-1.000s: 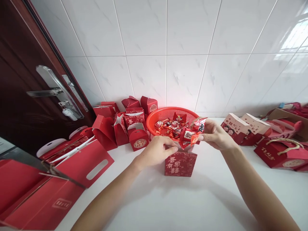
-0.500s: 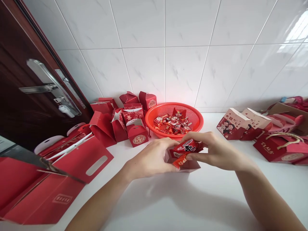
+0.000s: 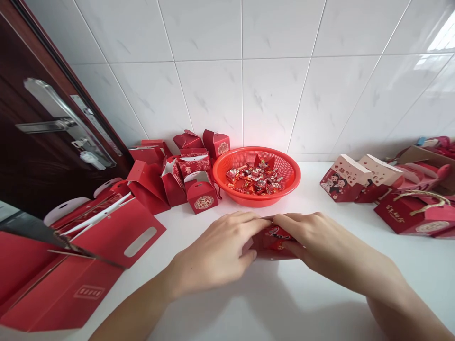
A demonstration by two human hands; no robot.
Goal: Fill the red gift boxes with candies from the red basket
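We see a white counter (image 3: pixel 249 303) across the lower frame, with a dark door (image 3: pixel 31 170) at the upper left and flat red carrier bags (image 3: pixel 88 279) below it at the lower left. At centre, against the tiled wall, a red basket (image 3: pixel 291 173) holds wrapped sweets. Folded red boxes (image 3: pixel 199 196) stand just to its left, and pink-topped boxes (image 3: pixel 343 177) stand at the right.

Just below centre, the left hand (image 3: pixel 216 251) and right hand (image 3: pixel 313 237) meet over a small red box (image 3: pixel 273 251) that stands on the counter in front of the basket. Both sets of fingers are curled together and clamped on its top. A sweet wrapper (image 3: pixel 275 233) shows in the gap between the hands. The box flaps are hidden under the fingers, so we cannot tell whether they are folded in.

In our judgement the thin card will buckle under uneven force. We would press straight down with flat fingers, keep the left hand bracing the side wall, and tuck loose wrapper ends inside before bringing the flaps together.
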